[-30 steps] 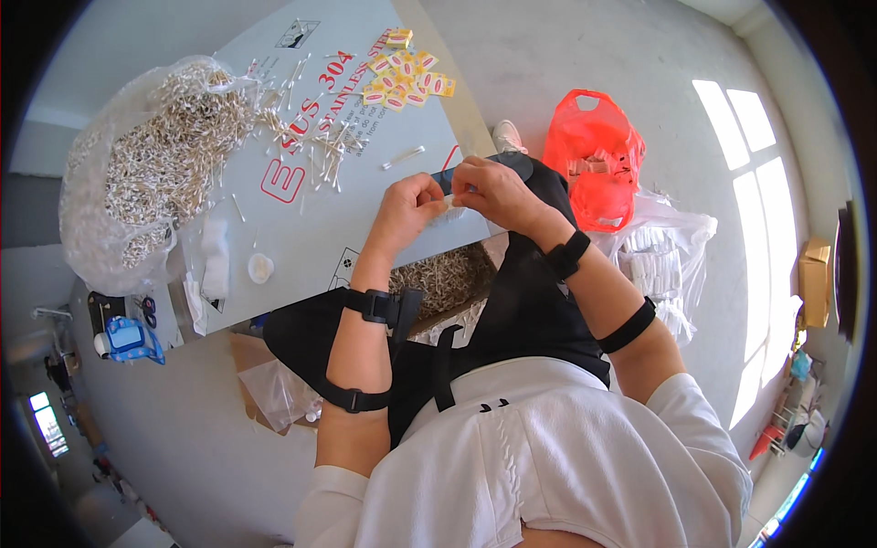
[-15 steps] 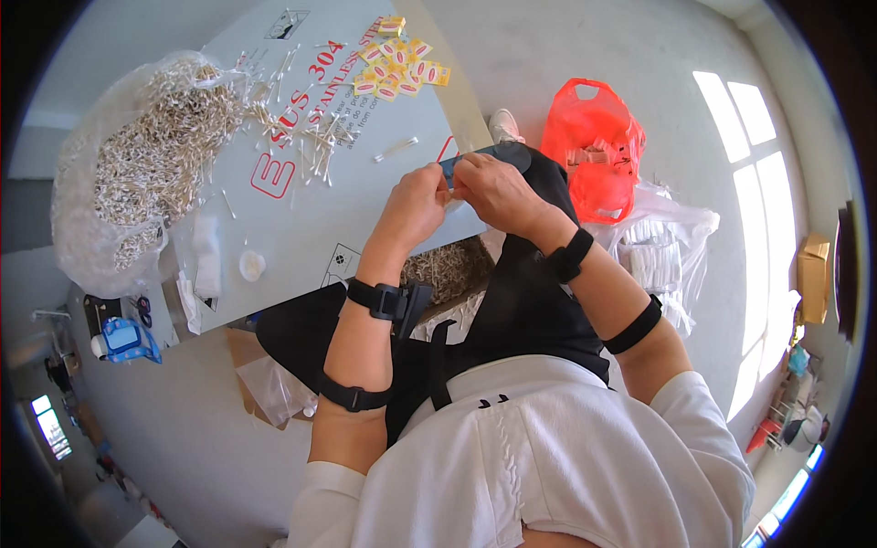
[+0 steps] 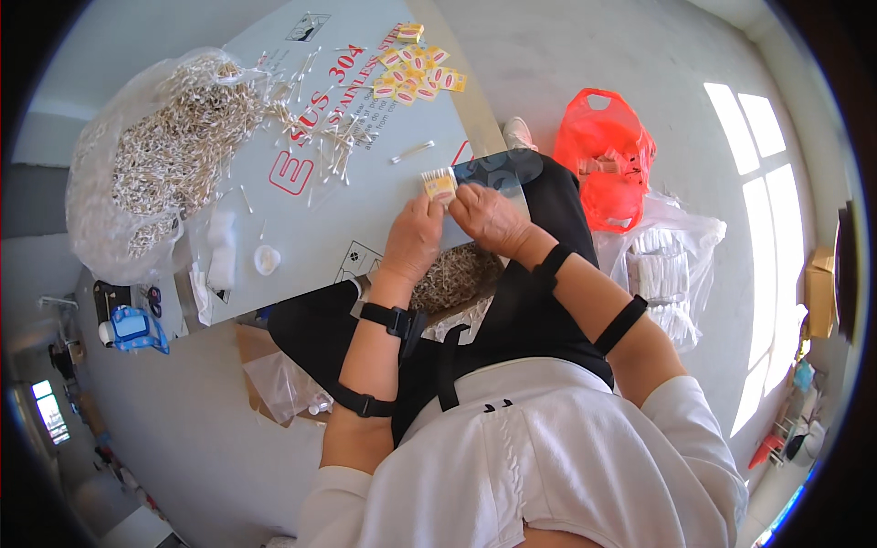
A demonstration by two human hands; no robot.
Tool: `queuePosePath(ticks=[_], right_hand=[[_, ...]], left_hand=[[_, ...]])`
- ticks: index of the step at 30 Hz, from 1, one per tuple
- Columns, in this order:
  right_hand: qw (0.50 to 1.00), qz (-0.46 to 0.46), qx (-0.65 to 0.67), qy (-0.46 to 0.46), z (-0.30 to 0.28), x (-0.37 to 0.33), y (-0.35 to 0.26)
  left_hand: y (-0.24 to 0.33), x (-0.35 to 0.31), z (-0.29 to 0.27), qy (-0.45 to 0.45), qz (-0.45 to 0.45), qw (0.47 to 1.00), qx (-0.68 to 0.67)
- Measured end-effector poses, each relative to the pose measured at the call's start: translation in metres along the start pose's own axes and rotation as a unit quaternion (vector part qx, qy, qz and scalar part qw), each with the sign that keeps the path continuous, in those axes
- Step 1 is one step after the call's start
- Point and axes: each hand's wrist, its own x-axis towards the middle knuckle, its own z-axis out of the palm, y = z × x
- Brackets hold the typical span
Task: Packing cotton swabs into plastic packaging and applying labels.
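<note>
Above my left hand (image 3: 411, 236) stands a small row of cotton swabs with a yellow-and-white card (image 3: 439, 189) across it, white tips pointing away from me. The left fingers pinch its lower end. Close against it on the right is my right hand (image 3: 491, 219), fingers curled together; what they hold, if anything, is hidden. A bluish see-through plastic piece (image 3: 498, 170) lies by the table corner, just beyond the right hand. Past the hands, one bundle of swabs (image 3: 413, 152) lies on the table. Below the hands, a box of swabs (image 3: 457, 277) sits between my legs.
A big clear bag (image 3: 87, 183) heaped with swabs covers the table's left, with loose swabs (image 3: 336, 151) beside it. Yellow cards (image 3: 416, 75) lie at the far edge. A small white dish (image 3: 267, 260) is near left. On the floor right are a red bag (image 3: 598, 137) and white packs (image 3: 660, 265).
The card with its row of swabs has come into view, upright in my left hand. My right hand has shifted slightly down, and the whole view has moved a little.
</note>
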Motion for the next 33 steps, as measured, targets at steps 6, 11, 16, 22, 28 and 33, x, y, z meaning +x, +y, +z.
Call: queuePosePath(ticks=[6,11,16,22,28,33], right_hand=[[1.000,0.004,0.008,-0.009,0.013,-0.009,-0.009],[1.000,-0.003,-0.008,-0.007,0.012,-0.006,-0.010],[1.000,-0.024,0.004,0.004,0.010,-0.003,-0.010],[0.999,-0.038,0.033,0.001,0.013,-0.014,-0.008],[0.998,-0.027,0.058,-0.013,0.009,-0.011,-0.008],[0.998,-0.019,0.058,0.003,0.010,-0.012,-0.012]], left_hand=[[-0.009,-0.018,0.016,-0.035,-0.053,0.996,-0.057],[-0.027,0.024,0.021,0.156,-0.158,0.964,-0.145],[-0.027,0.082,0.048,0.026,-0.143,0.989,0.036],[-0.018,0.079,0.062,-0.082,-0.103,0.989,0.067],[-0.020,0.079,0.063,-0.048,-0.120,0.985,0.117],[-0.018,0.080,0.062,-0.064,-0.145,0.979,0.128]])
